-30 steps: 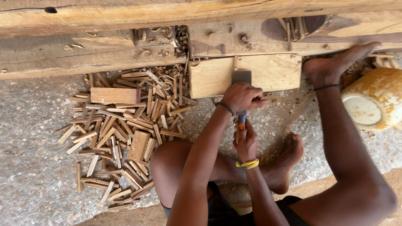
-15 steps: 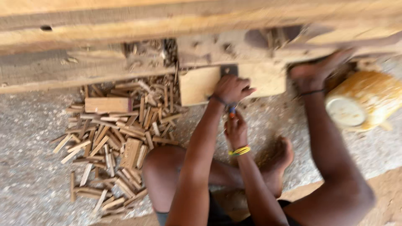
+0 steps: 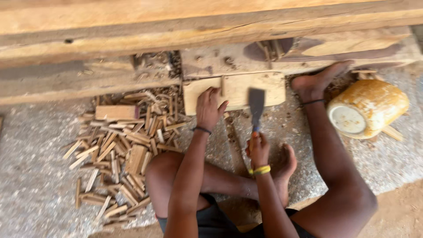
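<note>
Our left hand (image 3: 209,108) presses the flat wood block (image 3: 235,90) at twelve o'clock; our right hand (image 3: 257,147), grip closed around the broad blade (image 3: 256,103), should strike squarely, clear of fingers.

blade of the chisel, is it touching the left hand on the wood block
Apart. In the head view the chisel blade stands to the right of the left hand, with a strip of the pale wood block showing between them.
</note>
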